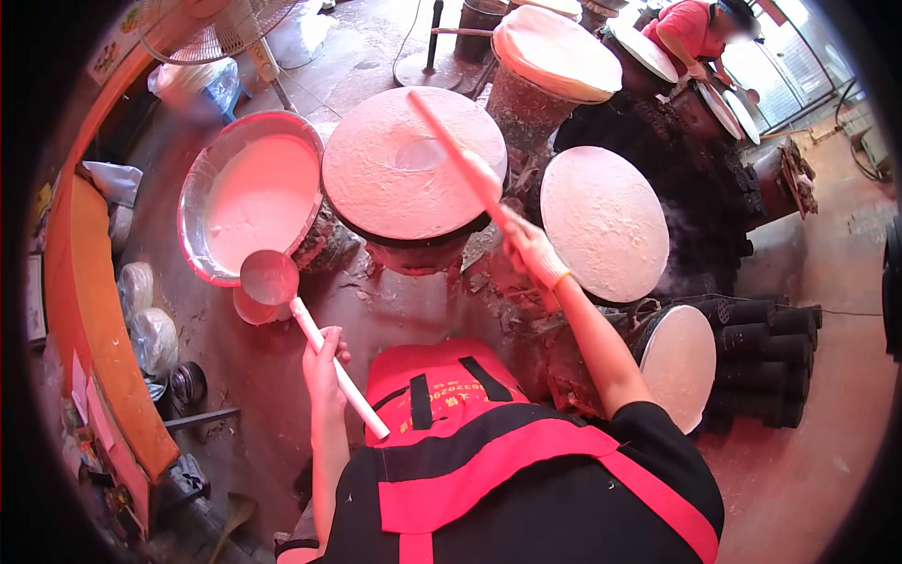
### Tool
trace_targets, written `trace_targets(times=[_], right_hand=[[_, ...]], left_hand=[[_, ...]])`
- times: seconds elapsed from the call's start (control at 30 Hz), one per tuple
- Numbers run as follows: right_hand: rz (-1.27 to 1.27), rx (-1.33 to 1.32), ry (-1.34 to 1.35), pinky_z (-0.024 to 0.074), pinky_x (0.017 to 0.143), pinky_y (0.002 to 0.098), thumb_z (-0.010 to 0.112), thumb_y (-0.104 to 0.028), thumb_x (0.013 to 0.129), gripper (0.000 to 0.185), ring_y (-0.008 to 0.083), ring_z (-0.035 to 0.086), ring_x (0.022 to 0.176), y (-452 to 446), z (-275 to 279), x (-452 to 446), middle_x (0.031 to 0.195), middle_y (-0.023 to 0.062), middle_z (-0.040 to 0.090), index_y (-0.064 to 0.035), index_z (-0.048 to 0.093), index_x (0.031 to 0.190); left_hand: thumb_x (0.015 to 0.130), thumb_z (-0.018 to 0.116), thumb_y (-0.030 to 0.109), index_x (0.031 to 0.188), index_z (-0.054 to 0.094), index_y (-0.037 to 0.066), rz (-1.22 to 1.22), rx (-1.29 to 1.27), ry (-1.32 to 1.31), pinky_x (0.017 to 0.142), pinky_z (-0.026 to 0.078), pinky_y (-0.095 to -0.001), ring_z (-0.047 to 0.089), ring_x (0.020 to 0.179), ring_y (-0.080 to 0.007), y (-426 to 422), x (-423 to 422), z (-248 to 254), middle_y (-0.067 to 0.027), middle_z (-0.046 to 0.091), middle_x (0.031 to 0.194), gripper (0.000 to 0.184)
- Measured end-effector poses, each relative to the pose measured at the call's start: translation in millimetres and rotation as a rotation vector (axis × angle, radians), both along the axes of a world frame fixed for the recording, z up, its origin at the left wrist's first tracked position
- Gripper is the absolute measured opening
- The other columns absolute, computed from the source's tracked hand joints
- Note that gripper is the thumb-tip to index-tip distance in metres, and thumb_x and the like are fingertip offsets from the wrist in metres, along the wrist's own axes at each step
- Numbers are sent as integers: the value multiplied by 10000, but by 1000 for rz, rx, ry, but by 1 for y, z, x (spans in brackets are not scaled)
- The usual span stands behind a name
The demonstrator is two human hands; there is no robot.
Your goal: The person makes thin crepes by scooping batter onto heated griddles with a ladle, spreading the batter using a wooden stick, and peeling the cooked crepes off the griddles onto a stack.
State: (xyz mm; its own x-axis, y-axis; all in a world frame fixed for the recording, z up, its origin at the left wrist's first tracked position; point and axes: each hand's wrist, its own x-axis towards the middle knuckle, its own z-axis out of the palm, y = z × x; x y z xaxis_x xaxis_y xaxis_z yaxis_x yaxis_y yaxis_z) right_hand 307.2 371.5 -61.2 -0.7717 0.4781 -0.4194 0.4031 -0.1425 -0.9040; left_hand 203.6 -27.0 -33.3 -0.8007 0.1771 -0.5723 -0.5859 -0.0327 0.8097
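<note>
My left hand (325, 362) is closed round the white handle of a ladle (270, 278), whose round bowl hangs by the near rim of a wide basin (191, 246). Pale, pinkish-lit batter (258, 193) fills much of that basin. In a white glove, my right hand (534, 249) grips a long flat spreading stick (451, 150). The stick slants over the right side of a round griddle (376, 202) coated with batter, a smooth round patch near its middle. Whether the stick touches the batter I cannot tell.
Another coated griddle (606, 226) stands to the right, with a further pale round (678, 367) below it. Black cylindrical briquettes (766, 362) are stacked beside that. A co-worker (691, 38) bends over rounds at the back right. A fan (211, 28) and orange counter (103, 310) are on the left.
</note>
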Motion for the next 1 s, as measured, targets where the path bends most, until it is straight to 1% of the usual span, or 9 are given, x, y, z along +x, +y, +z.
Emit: trace_targets(times=[0.03, 0.23, 0.37, 0.5, 0.57, 0.67, 0.77, 0.9, 1.0], right_hand=[[-47, 32, 36, 332, 403, 204, 515, -348, 976, 457, 51, 406, 466, 6, -6, -18, 649, -32, 503, -275, 454, 1423], [125, 362, 137, 396, 1021, 301, 546, -258, 962, 396, 229, 557, 1206, -54, 7, -65, 1256, 172, 612, -24, 569, 1280], [-446, 112, 469, 364, 1062, 300, 541, -131, 970, 378, 217, 520, 1237, -67, -31, -35, 1316, 164, 569, 48, 527, 1303], [-400, 322, 171, 356, 1069, 324, 568, -192, 960, 420, 239, 523, 1238, -122, -23, -69, 1293, 178, 585, 27, 525, 1315], [-304, 12, 239, 293, 351, 246, 596, -272, 947, 425, 58, 330, 398, -121, -29, -88, 587, -52, 433, -126, 542, 1342], [-311, -86, 122, 267, 340, 230, 576, -273, 956, 411, 41, 317, 392, -111, 26, -73, 571, -69, 404, -136, 542, 1342], [-675, 147, 259, 414, 993, 296, 549, -167, 965, 389, 185, 572, 1116, -115, -33, -42, 1237, 134, 619, 29, 540, 1301], [-471, 132, 215, 263, 356, 244, 595, -251, 957, 366, 53, 308, 401, -144, -41, -67, 541, -70, 402, -196, 581, 1319], [-487, 52, 131, 272, 370, 236, 596, -252, 953, 370, 48, 321, 407, -107, -13, -93, 602, -53, 465, -142, 584, 1305]], left_hand=[[919, 654, 190, 983, 570, 73, 42, 62, 39, 417, 371, -173, 478, 531, -42, 13, 1, 8, 13, 535, 722, 158], [949, 611, 228, 944, 509, 83, -101, 141, 17, 351, 288, -177, 416, 427, -35, 44, -10, 53, 12, 506, 640, 178], [982, 546, 243, 1013, 495, 75, -76, 217, -42, 395, 322, -179, 412, 476, -43, 43, -12, 59, 15, 474, 699, 178], [992, 521, 204, 1052, 497, 55, -126, 286, -90, 425, 353, -176, 452, 587, -61, 41, -24, 51, 2, 468, 789, 162], [994, 512, 173, 1055, 489, 41, -165, 313, -147, 420, 351, -167, 459, 633, -70, 41, -32, 53, -10, 471, 836, 147], [991, 509, 159, 1051, 481, 38, -216, 349, -228, 404, 329, -159, 436, 601, -69, 37, -42, 55, -17, 474, 835, 137], [991, 498, 142, 1057, 469, 38, -234, 345, -257, 391, 311, -158, 413, 573, -64, 29, -47, 58, -22, 472, 833, 127], [985, 508, 136, 1011, 444, 54, -264, 354, -282, 388, 304, -160, 413, 561, -62, 22, -52, 54, -25, 471, 821, 107], [983, 518, 144, 977, 426, 73, -309, 345, -291, 395, 310, -164, 428, 567, -65, 19, -53, 53, -20, 470, 803, 116]])
